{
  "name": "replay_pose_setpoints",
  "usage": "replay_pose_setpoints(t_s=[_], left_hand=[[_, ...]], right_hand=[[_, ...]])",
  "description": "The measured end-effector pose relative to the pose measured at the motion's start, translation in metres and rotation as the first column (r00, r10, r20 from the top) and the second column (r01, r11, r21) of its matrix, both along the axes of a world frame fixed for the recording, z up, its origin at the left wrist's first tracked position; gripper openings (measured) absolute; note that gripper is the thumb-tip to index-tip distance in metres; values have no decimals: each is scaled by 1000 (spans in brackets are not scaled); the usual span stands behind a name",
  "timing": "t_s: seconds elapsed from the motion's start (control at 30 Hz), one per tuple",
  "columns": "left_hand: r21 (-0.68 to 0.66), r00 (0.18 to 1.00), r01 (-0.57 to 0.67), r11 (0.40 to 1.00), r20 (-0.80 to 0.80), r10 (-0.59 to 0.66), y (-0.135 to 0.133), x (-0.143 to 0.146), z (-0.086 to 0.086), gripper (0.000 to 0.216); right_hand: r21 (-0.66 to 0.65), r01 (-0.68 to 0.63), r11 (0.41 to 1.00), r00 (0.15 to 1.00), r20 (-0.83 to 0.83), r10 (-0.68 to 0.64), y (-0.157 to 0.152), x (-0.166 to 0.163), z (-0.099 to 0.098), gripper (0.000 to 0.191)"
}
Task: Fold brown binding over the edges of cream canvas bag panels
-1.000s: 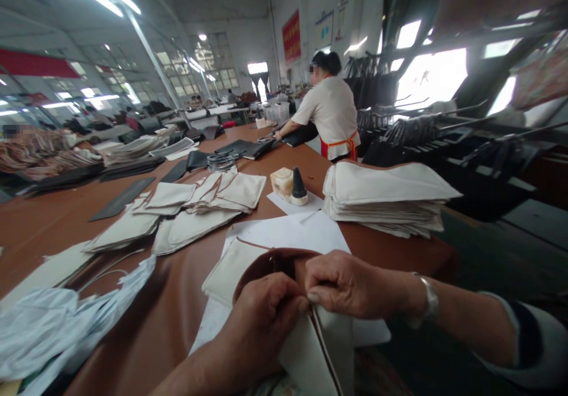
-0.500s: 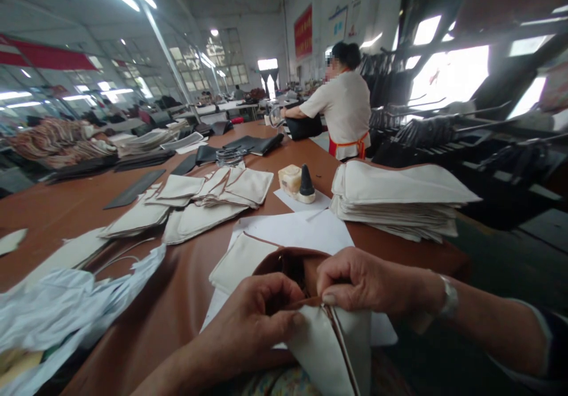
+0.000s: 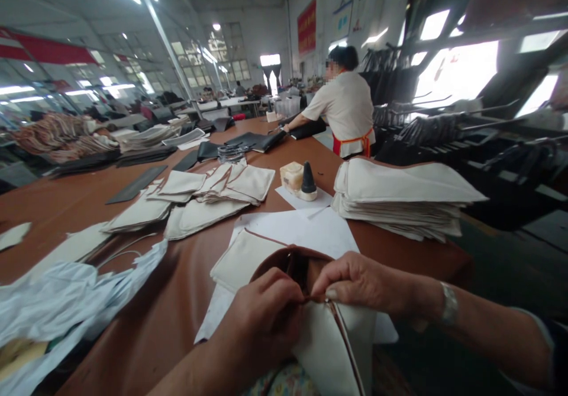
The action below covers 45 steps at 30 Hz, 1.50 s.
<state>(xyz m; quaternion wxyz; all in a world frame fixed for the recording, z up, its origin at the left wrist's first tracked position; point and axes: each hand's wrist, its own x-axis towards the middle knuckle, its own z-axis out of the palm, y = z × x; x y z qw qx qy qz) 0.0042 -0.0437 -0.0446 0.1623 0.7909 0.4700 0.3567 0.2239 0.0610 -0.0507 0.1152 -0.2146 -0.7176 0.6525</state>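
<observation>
Both my hands meet at the near edge of the brown table (image 3: 173, 307). They pinch a brown leather piece with cream fabric lining (image 3: 323, 348) that hangs down toward me. My left hand (image 3: 261, 319) is closed on the folded brown edge from the left. My right hand (image 3: 359, 280), a watch on its wrist, pinches the same edge from the right, thumb pressed down. The piece lies over white paper sheets (image 3: 306, 233).
A tall stack of cream fabric pieces (image 3: 399, 198) sits at the right. More cream pieces (image 3: 204, 195) fan out mid-table, with a black cone and a yellowish block (image 3: 299, 180) behind the paper. Crumpled white plastic (image 3: 66, 301) lies at left. Another person (image 3: 346, 109) works at the far end.
My left hand's fingers curled tighter over the brown edge and closed up against my right hand. The view shifted slightly.
</observation>
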Motion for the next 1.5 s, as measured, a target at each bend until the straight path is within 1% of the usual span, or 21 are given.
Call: replay_pose_setpoints(t_s=[0.03, 0.1, 0.23, 0.3, 0.4, 0.5, 0.63, 0.73, 0.83, 0.93, 0.97, 1.03, 1.1, 1.13, 1.17, 1.2, 1.27, 1.3, 1.37, 1.43, 1.5], left_hand=[[69, 997, 36, 997, -64, -32, -1, -1, -2, 11], [149, 984, 71, 986, -171, -45, -2, -3, -3, 16], [250, 953, 67, 966, -303, 12, -5, 0, -2, 13], [308, 935, 65, 949, -351, 50, -5, 3, -1, 12], [385, 911, 74, 920, -401, 94, -5, 8, 0, 17], [430, 907, 71, 900, -402, 121, -5, 12, -2, 16], [426, 895, 30, 904, -414, 165, -5, 18, -4, 17], [438, 874, 68, 896, -459, 158, -4, 18, -4, 17], [455, 865, 151, 878, -491, 106, -6, 13, -5, 12], [480, 870, 193, 856, -487, 77, -10, 5, -8, 12], [466, 888, 184, 865, -457, 58, -11, 3, -8, 12], [367, 948, 136, 920, -317, -13, -11, 1, -8, 15], [160, 992, 85, 983, -110, -68, -9, 0, -4, 13], [31, 997, 80, 996, -12, -80, -8, 1, -2, 12], [-103, 994, 85, 991, 72, -78, -5, 1, 1, 19], [-238, 989, 97, 967, 136, -66, -3, 2, 4, 28], [-457, 976, 135, 879, 215, -38, 1, 4, 7, 43], [-526, 971, 155, 836, 239, -30, 3, 5, 8, 46], [-598, 965, 178, 782, 262, -19, 4, 7, 7, 46], [-593, 967, 166, 788, 254, -13, 3, 9, 5, 46], [-559, 973, 124, 820, 232, 11, 2, 11, 2, 45]], right_hand=[[-1, -10, 1000, 1000, -2, 10, 0, 0, 0, 31], [-40, -11, 999, 1000, -8, 10, 0, 0, 0, 30], [-214, 39, 976, 999, -10, -42, -5, -1, -1, 31], [-269, 65, 961, 997, -17, -73, -8, -2, -1, 31], [-278, 72, 958, 995, -41, -86, -11, -2, -2, 30], [-255, 58, 965, 996, -52, -74, -12, -2, -1, 29], [-171, 26, 985, 996, -81, -40, -14, -3, 1, 28], [-78, 9, 997, 999, -47, -13, -14, -4, 2, 25], [135, 12, 991, 999, 49, -19, -12, -5, 5, 25], [347, 13, 938, 995, 91, -47, -12, -4, 11, 24], [383, 8, 924, 995, 90, -46, -12, -4, 14, 23], [415, -9, 910, 996, 81, -27, -13, -4, 18, 24], [421, -24, 907, 998, 61, -2, -14, -4, 21, 24], [423, -28, 906, 999, 47, 8, -14, -5, 21, 24], [426, -31, 904, 999, 34, 18, -14, -5, 22, 24], [430, -33, 902, 999, 22, 26, -14, -5, 22, 23], [436, -56, 898, 998, 21, 53, -14, -4, 23, 21], [437, -73, 896, 997, 27, 68, -14, -4, 24, 20], [448, -106, 888, 994, 33, 103, -14, -2, 25, 19], [459, -129, 879, 990, 4, 143, -14, -1, 24, 18], [425, -150, 892, 982, -41, 185, -10, -1, 22, 19]])
